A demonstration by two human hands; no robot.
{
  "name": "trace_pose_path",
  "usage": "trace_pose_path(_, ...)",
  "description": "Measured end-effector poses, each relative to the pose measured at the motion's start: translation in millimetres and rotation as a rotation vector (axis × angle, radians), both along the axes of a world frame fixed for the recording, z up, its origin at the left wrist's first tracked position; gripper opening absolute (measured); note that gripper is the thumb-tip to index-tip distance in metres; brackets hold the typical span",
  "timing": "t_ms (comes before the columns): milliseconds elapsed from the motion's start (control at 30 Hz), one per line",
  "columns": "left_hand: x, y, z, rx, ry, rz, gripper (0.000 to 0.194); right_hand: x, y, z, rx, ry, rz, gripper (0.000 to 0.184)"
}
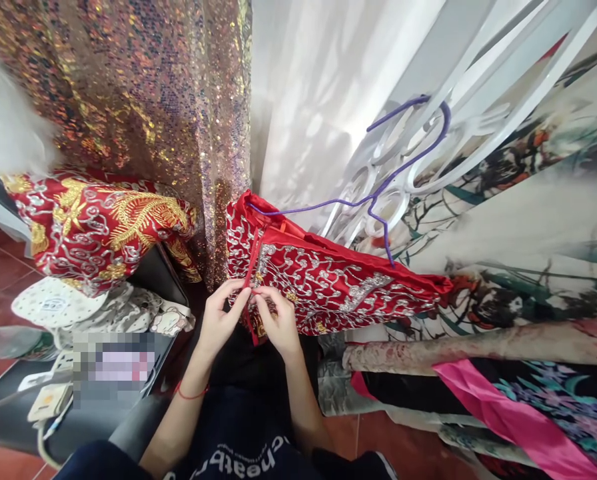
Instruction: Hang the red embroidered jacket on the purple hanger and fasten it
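Note:
A red skirt-like garment (pixel 323 273) with silver and gold embroidery hangs in front of me from a purple wire hanger (pixel 398 170). Down its left part runs a narrow red fabric strip (pixel 253 257). My left hand (pixel 224 317) is closed, thumb and fingers pinching this strip. Close beside it, my right hand (pixel 278 321) is closed too, its fingertips pinched on the same strip. The fingertips of both hands almost meet, and whatever small detail lies between them is hidden.
A white openwork rack (pixel 403 180) carries the hanger. Sequined cloth (pixel 128 87) hangs at the back left. Another red embroidered garment (pixel 103 227) lies left, above a white dotted hat (pixel 58 303). A black seat (pixel 103 407) holds a power strip (pixel 51 400). Folded fabrics (pixel 478 387) are right.

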State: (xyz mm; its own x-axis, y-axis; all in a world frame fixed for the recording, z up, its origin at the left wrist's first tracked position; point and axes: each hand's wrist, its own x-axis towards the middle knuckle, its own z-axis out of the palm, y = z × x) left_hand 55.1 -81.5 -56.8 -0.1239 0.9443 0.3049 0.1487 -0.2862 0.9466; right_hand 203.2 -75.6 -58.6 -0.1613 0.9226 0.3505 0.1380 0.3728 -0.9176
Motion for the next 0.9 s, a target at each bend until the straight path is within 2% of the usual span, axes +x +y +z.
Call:
trace_pose_path(167,-10,-2,-2.2,-0.073,-0.082,0.046,0.026,9,4,-5.2,-0.072,0.047,-0.055,0.017)
trace_pose_path(300,-9,-5,3.5,-0.058,0.019,0.001,0.025,3,6,-11.4,-0.103,0.115,0.073,0.022)
trace_pose_path(433,-3,-8,11.1,0.045,0.086,-0.095,0.016,4,10,-10.2,-0.003,0.047,0.148,0.008)
trace_pose_path(567,-4,-7,5.9,0.014,0.071,-0.052,0.018,11,12,-8.0,0.041,0.046,0.221,0.009)
trace_pose_path(667,-8,-5,-2.2,-0.051,0.021,-0.029,0.025,10,10,-10.9,-0.028,0.142,0.225,0.009)
trace_pose_path(733,-10,-6,-4.4,-0.075,0.021,-0.046,0.027,4,8,-14.4,-0.092,0.213,0.219,0.022)
trace_pose_path(800,-11,-8,-3.4,-0.084,0.042,-0.072,0.027,-2,7,-17.9,-0.155,0.276,0.217,0.030)
trace_pose_path(900,-10,-10,-0.3,-0.117,0.001,-0.089,0.028,-9,5,-22.2,-0.237,0.339,0.172,0.030)
